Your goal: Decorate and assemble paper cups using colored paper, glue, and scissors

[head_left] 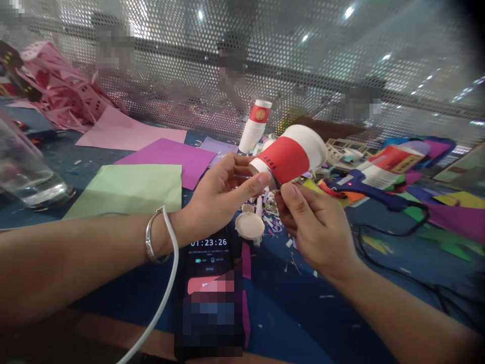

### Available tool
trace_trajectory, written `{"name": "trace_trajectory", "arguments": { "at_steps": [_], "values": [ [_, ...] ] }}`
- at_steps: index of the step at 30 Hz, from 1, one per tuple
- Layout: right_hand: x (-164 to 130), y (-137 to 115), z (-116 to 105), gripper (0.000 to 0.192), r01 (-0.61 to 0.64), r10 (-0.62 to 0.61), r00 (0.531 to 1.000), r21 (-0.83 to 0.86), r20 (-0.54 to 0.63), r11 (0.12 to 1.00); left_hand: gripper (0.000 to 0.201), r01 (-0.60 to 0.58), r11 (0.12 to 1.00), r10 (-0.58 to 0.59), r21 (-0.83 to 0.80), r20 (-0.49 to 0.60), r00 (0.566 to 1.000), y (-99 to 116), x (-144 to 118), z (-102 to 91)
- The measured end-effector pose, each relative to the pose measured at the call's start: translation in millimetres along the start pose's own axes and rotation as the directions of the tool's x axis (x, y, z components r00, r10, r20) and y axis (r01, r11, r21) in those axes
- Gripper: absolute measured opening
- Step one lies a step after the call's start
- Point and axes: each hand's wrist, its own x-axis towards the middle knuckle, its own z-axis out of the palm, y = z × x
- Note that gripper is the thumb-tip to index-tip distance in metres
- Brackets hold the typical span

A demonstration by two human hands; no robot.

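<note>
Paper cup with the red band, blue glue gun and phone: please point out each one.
paper cup (290, 159), head view, on its red band.
glue gun (364, 186), head view, on its blue body.
phone (210, 263), head view, on its lit screen.

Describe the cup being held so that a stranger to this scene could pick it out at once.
Start at the blue table strewn with coloured paper. Above its middle, the left hand and right hand meet around a white paper cup with a red band. Unlike the similar cup standing behind it, this one is tipped sideways, off the table.
</note>
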Motion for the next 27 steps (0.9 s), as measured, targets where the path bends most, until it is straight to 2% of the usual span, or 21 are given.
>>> {"name": "trace_trajectory", "arguments": {
  "at_steps": [6, 13, 17, 19, 22, 24, 27],
  "values": [
    [-2.1, -2.4, 0.6, 0.044, 0.018, -0.018, 1.0, -0.023, -0.009, 1.0, 0.033, -0.112, 0.976, 0.113, 0.186, 0.006, 0.994, 0.4, -3.4, -1.7],
    [-1.5, -0.6, 2.3, 0.043, 0.019, -0.02, 1.0, -0.025, -0.008, 1.0, 0.031, -0.216, 0.929, 0.215, 0.301, 0.038, 0.976, 2.3, -4.9, -2.0],
    [-1.2, -1.7, 2.5, 0.043, 0.029, -0.03, 0.999, -0.019, -0.017, 0.999, 0.034, -0.218, 0.92, 0.22, 0.327, 0.03, 0.975, 5.3, -4.3, -2.0],
    [-1.0, -3.0, 2.5, 0.044, 0.039, -0.039, 0.999, -0.03, -0.023, 0.999, 0.039, -0.174, 0.953, 0.175, 0.25, 0.015, 0.984, 5.1, -4.2, -1.4],
    [0.1, -3.2, 2.3, 0.045, 0.034, -0.035, 0.999, -0.046, -0.022, 0.998, 0.039, -0.017, 0.996, 0.019, 0.082, -0.019, 1.0, 3.2, -3.1, 0.0],
    [1.2, -2.3, 2.0, 0.044, 0.015, -0.015, 1.0, -0.023, -0.013, 1.0, 0.032, 0.083, 0.996, -0.085, -0.037, -0.044, 0.995, 2.0, -1.4, 0.3],
    [1.9, -1.3, 1.6, 0.043, -0.007, 0.007, 1.0, 0.017, -0.001, 1.0, 0.024, 0.135, 0.98, -0.142, -0.144, -0.037, 0.989, 2.7, 2.1, -0.6]
  ]
}}
